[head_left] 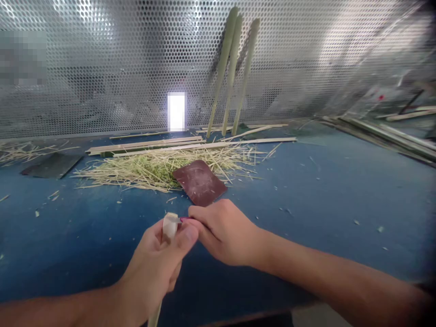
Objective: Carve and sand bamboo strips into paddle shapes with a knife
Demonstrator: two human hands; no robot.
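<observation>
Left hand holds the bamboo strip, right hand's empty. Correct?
No: the right hand isn't empty; it holds a small red-handled knife, blade at the strip. The left hand does hold the bamboo strip. The head view shows this.

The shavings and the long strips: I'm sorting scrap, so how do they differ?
The shavings are short and heaped loosely; the long strips are far longer and lie straight, side by side. The shavings show green; the strips look mostly pale. Both lie on the blue bench.
</observation>
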